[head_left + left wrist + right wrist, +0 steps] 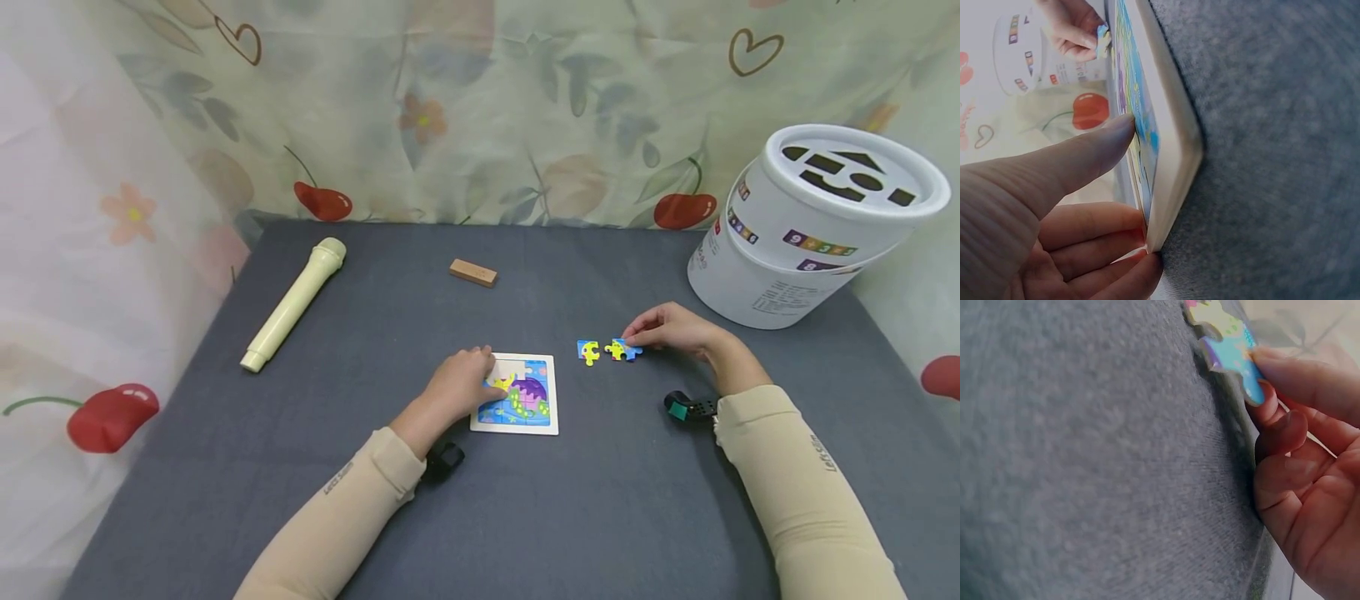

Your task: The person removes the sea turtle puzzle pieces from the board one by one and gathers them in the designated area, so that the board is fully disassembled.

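Note:
A square jigsaw puzzle board (552, 392) with a white frame lies on the table, partly filled with pieces. Pale backing shows in its upper left part. My left hand (459, 382) holds the board at its left side. In the left wrist view the thumb lies over the picture and the fingers bend against the frame's outer edge. My right hand (675, 329) pinches a blue puzzle piece (1229, 355) between thumb and forefinger. Beside that piece is a yellow and blue piece (617, 349). Another yellow and blue piece (588, 351) lies a little to the left.
A white bucket (757, 275) with shape holes in its lid stands at the back right. Behind the board lies a small wooden block (473, 272). A cream-coloured tube with a knobbed end (294, 305) lies at the left. Patterned curtains (480, 117) border the dark table (592, 508).

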Action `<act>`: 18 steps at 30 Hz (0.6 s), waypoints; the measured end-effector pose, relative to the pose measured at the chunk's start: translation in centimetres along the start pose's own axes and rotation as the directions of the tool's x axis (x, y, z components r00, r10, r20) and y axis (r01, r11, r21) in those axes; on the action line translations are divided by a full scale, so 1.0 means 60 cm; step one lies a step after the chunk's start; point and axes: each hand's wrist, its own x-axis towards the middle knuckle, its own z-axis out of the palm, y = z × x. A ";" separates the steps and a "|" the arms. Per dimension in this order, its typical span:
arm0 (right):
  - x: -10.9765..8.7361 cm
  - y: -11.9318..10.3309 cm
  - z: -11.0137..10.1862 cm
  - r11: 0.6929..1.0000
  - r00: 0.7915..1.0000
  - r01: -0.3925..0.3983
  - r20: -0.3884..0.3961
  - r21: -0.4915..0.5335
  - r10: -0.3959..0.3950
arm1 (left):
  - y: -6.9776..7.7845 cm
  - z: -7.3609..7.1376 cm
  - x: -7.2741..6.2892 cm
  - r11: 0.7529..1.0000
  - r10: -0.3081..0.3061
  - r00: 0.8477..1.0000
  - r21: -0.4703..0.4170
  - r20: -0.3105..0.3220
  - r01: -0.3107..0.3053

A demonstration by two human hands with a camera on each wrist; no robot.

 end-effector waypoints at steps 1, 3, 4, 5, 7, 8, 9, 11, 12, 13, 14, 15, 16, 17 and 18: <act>0.000 0.000 -0.001 1.000 1.000 -0.003 0.000 -0.005 0.003 | 0.000 0.000 0.000 1.000 0.000 1.000 -0.002 -0.001 0.000; 0.000 0.000 -0.003 1.000 1.000 -0.011 -0.003 -0.018 0.011 | 0.001 0.000 0.000 1.000 -0.001 1.000 -0.004 -0.002 0.001; 0.001 0.000 -0.004 1.000 1.000 -0.014 -0.005 -0.027 0.014 | 0.001 0.000 0.000 1.000 -0.002 1.000 -0.007 -0.003 0.002; 0.001 0.000 -0.004 0.999 1.000 -0.010 -0.006 -0.040 0.010 | 0.001 0.000 0.000 1.000 -0.003 1.000 -0.007 -0.004 0.003; 0.002 0.000 -0.003 0.998 1.000 -0.004 -0.007 -0.067 0.004 | 0.001 0.000 0.000 1.000 -0.007 1.000 -0.010 -0.004 0.007; 0.003 -0.001 -0.003 0.997 1.000 0.000 -0.008 -0.079 0.000 | 0.001 0.000 0.000 1.000 -0.010 1.000 -0.011 -0.004 0.010; 0.004 0.000 -0.003 0.996 1.000 0.006 -0.008 -0.092 -0.007 | 0.001 0.001 0.000 1.000 -0.012 1.000 -0.012 -0.004 0.011; 0.004 0.000 -0.002 0.994 1.000 0.012 -0.011 -0.105 -0.013 | 0.001 0.000 0.000 1.000 -0.015 1.000 -0.014 -0.004 0.015; 0.005 0.000 -0.001 0.994 1.000 0.011 -0.015 -0.107 -0.012 | 0.001 0.000 0.000 1.000 -0.016 1.000 -0.013 -0.004 0.016; 0.004 0.000 0.000 0.994 1.000 0.011 -0.017 -0.107 -0.013 | 0.001 0.000 0.000 1.000 -0.016 1.000 -0.015 -0.004 0.016; 0.004 0.000 0.000 0.993 1.000 0.012 -0.022 -0.115 -0.015 | 0.001 0.000 -0.001 1.000 -0.015 1.000 -0.015 -0.004 0.015; 0.004 0.000 0.001 0.992 1.000 0.015 -0.026 -0.124 -0.018 | 0.001 0.000 -0.001 1.000 -0.014 1.000 -0.016 -0.005 0.013; 0.003 -0.001 0.002 0.991 0.999 0.016 -0.031 -0.130 -0.020 | 0.001 -0.001 -0.001 1.000 -0.012 1.000 -0.017 -0.007 0.012; 0.002 -0.002 0.003 0.990 0.999 0.021 -0.034 -0.141 -0.026 | 0.001 -0.001 -0.002 1.000 -0.010 1.000 -0.018 -0.009 0.010; 0.002 -0.004 0.004 0.988 0.999 0.026 -0.039 -0.153 -0.032 | 0.001 -0.001 -0.002 1.000 -0.008 1.000 -0.020 -0.011 0.008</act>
